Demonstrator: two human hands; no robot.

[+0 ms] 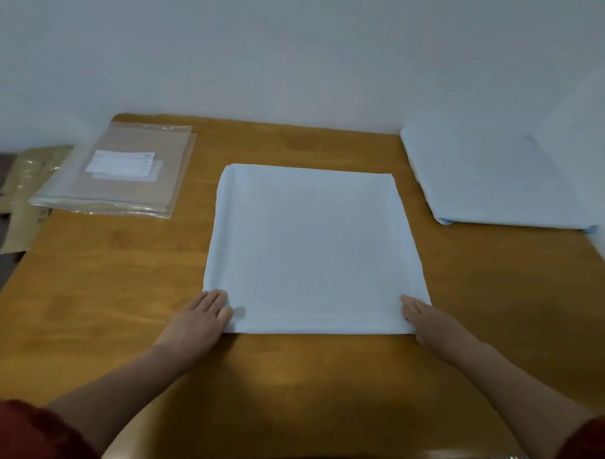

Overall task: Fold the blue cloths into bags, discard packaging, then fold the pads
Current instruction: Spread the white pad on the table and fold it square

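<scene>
Head view:

- The desk (120,291) is a wooden surface set against a plain pale wall (300,50).
- The pad (314,250), a pale blue-white sheet folded to a near-square shape, lies flat at the centre of the desk. Its left and right edges show narrow turned-in folds.
- The left hand (202,315) rests on the near left corner of the pad. The fingers are straight and together, palm down, with the fingertips on the sheet and the heel of the hand on the desk. It grips nothing.
- The right hand (425,319) rests on the near right corner of the pad. The fingers are extended and lie flat along the pad's right edge. No curl or pinch is visible.
- Both forearms reach in from the near edge of the desk. A red sleeve (23,432) shows at the lower left corner and a second red sleeve (585,448) at the lower right corner.
- A folded stack (491,181) of the same pale material lies at the far right corner of the desk, well apart from the pad. Blue edging shows at its near corners.
- The clear bags (131,189) lie flat and overlapped at the far left corner of the desk. A white label (121,163) is on the top one. The contents cannot be identified.
- Crumpled brown packaging (24,192) lies beyond the left edge of the desk, beside the bags.
</scene>
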